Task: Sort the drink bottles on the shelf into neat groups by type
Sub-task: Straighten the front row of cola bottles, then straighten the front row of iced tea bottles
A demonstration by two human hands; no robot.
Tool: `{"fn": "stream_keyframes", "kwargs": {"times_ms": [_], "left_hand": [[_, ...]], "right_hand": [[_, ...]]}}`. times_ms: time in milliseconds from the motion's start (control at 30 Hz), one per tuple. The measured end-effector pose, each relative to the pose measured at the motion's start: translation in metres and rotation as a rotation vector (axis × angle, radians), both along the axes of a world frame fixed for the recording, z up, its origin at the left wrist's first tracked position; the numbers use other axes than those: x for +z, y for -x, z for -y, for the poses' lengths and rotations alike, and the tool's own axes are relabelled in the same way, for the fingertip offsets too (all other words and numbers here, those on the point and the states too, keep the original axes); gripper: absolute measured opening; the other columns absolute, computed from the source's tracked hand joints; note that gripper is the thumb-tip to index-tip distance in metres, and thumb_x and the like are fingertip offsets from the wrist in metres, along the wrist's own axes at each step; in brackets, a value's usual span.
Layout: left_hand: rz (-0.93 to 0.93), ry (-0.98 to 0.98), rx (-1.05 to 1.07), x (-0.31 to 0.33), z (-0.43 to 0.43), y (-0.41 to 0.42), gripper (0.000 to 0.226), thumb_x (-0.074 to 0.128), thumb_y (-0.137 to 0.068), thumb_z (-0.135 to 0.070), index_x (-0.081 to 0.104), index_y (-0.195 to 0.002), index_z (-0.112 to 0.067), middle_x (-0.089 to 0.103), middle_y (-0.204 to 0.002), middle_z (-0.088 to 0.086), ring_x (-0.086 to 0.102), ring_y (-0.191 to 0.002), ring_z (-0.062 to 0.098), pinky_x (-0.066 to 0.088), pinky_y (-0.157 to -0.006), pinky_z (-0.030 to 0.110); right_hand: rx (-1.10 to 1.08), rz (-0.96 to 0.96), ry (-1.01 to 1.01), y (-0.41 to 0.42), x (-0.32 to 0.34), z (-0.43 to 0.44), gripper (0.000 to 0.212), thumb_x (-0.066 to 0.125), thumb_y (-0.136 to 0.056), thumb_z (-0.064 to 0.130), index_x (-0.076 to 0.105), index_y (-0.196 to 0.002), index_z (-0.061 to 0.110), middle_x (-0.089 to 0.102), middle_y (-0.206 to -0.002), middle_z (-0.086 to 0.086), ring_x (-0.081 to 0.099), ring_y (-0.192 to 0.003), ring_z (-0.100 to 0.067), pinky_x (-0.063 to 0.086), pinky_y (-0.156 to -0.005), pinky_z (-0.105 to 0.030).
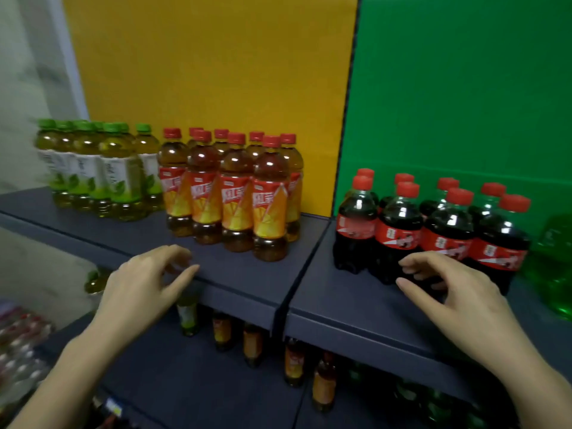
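On the dark shelf (235, 274) stand three groups of bottles. Several green-capped green tea bottles (102, 168) are at the left. Beside them are several red-capped iced tea bottles (235, 187) with orange labels. Several red-capped cola bottles (433, 230) stand at the right. My left hand (145, 283) hovers at the shelf's front edge below the iced teas, fingers relaxed and holding nothing. My right hand (448, 289) is in front of the cola bottles, fingers loosely spread, empty; whether it touches one I cannot tell.
A green soda bottle (554, 264) stands at the far right edge. The lower shelf (173, 379) holds more tea bottles (253, 342) and green bottles. A yellow panel (210, 57) and a green panel (464, 88) back the shelf. Packaged goods (18, 342) sit at lower left.
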State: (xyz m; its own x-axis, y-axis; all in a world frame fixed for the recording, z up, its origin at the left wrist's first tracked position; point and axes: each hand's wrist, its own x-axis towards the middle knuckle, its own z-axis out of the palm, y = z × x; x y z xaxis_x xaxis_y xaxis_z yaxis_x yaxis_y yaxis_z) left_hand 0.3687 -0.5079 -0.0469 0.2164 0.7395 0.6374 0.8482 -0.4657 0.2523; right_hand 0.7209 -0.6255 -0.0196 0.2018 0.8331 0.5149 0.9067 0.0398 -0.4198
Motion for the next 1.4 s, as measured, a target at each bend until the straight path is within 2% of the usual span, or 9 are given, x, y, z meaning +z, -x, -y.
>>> {"fn": "stream_keyframes", "kwargs": {"times_ms": [167, 333, 533, 667, 900, 1067, 1167, 1300, 1400], "left_hand": [[-0.027, -0.011, 0.083, -0.013, 0.007, 0.061, 0.013, 0.071, -0.076, -0.028, 0.067, -0.086, -0.02, 0.066, -0.074, -0.007, 0.065, -0.062, 0.016, 0.04, -0.047, 0.019], [-0.029, 0.014, 0.055, -0.018, -0.011, 0.118, 0.012, 0.07, -0.077, -0.033, 0.066, -0.086, -0.026, 0.057, -0.069, -0.017, 0.057, -0.057, 0.008, 0.035, -0.046, 0.014], [-0.073, -0.027, 0.009, -0.018, -0.048, 0.17, 0.017, 0.065, -0.079, -0.038, 0.065, -0.084, -0.022, 0.065, -0.072, -0.011, 0.063, -0.063, 0.014, 0.03, -0.05, 0.007], [-0.067, -0.002, -0.026, -0.014, -0.072, 0.189, 0.013, 0.071, -0.079, -0.031, 0.065, -0.086, -0.021, 0.066, -0.076, -0.008, 0.064, -0.069, 0.019, 0.033, -0.048, 0.018], [0.015, 0.052, -0.096, -0.008, -0.121, 0.188, 0.019, 0.069, -0.08, -0.034, 0.065, -0.094, -0.022, 0.066, -0.085, -0.009, 0.065, -0.082, 0.018, 0.049, -0.063, 0.031], [0.066, 0.094, -0.19, 0.004, -0.157, 0.16, 0.037, 0.068, -0.076, -0.046, 0.063, -0.105, -0.024, 0.064, -0.093, -0.011, 0.062, -0.085, 0.014, 0.05, -0.07, 0.032], [0.07, 0.129, -0.283, 0.011, -0.185, 0.138, 0.056, 0.064, -0.07, -0.06, 0.06, -0.112, -0.023, 0.061, -0.096, -0.013, 0.058, -0.087, 0.009, 0.05, -0.074, 0.031], [0.146, 0.246, -0.369, 0.016, -0.223, 0.112, 0.095, 0.06, -0.057, -0.079, 0.049, -0.129, -0.019, 0.059, -0.124, -0.002, 0.056, -0.11, 0.015, 0.05, -0.092, 0.04], [0.247, 0.358, -0.467, 0.021, -0.24, 0.093, 0.117, 0.064, -0.041, -0.081, 0.037, -0.139, -0.023, 0.05, -0.135, -0.007, 0.048, -0.122, 0.013, 0.043, -0.102, 0.04]], "right_hand": [[0.083, 0.007, 0.03, 0.058, -0.009, -0.024, 0.023, 0.062, -0.079, 0.042, 0.054, -0.1, 0.045, 0.059, -0.098, 0.028, 0.059, -0.093, 0.001, 0.053, -0.077, -0.033], [0.072, -0.007, 0.053, 0.12, -0.02, -0.047, 0.023, 0.062, -0.081, 0.04, 0.054, -0.103, 0.042, 0.057, -0.1, 0.026, 0.056, -0.095, -0.001, 0.05, -0.076, -0.03], [-0.023, -0.026, 0.05, 0.174, -0.025, -0.065, 0.027, 0.062, -0.083, 0.04, 0.058, -0.109, 0.035, 0.056, -0.101, 0.022, 0.057, -0.1, -0.009, 0.05, -0.08, -0.036], [-0.091, -0.029, 0.064, 0.188, -0.021, -0.07, 0.029, 0.062, -0.082, 0.039, 0.059, -0.11, 0.032, 0.056, -0.101, 0.019, 0.058, -0.102, -0.013, 0.05, -0.08, -0.038], [-0.145, -0.072, 0.06, 0.183, -0.018, -0.089, 0.042, 0.063, -0.078, 0.044, 0.054, -0.116, 0.031, 0.058, -0.109, 0.014, 0.057, -0.106, -0.014, 0.051, -0.084, -0.044], [-0.125, -0.177, 0.026, 0.171, -0.011, -0.12, 0.069, 0.065, -0.071, 0.047, 0.046, -0.13, 0.018, 0.053, -0.127, 0.004, 0.049, -0.111, -0.009, 0.044, -0.094, -0.035], [-0.084, -0.3, 0.046, 0.165, -0.004, -0.137, 0.085, 0.066, -0.065, 0.049, 0.036, -0.138, 0.018, 0.044, -0.14, 0.002, 0.042, -0.123, -0.011, 0.04, -0.102, -0.035], [0.009, -0.487, 0.086, 0.153, 0.001, -0.162, 0.095, 0.069, -0.06, 0.047, 0.026, -0.142, 0.022, 0.038, -0.144, 0.004, 0.038, -0.131, -0.013, 0.033, -0.109, -0.037], [0.109, -0.607, 0.131, 0.146, 0.004, -0.177, 0.1, 0.074, -0.06, 0.038, 0.019, -0.144, 0.03, 0.038, -0.143, 0.008, 0.041, -0.128, -0.01, 0.035, -0.106, -0.033]]}}
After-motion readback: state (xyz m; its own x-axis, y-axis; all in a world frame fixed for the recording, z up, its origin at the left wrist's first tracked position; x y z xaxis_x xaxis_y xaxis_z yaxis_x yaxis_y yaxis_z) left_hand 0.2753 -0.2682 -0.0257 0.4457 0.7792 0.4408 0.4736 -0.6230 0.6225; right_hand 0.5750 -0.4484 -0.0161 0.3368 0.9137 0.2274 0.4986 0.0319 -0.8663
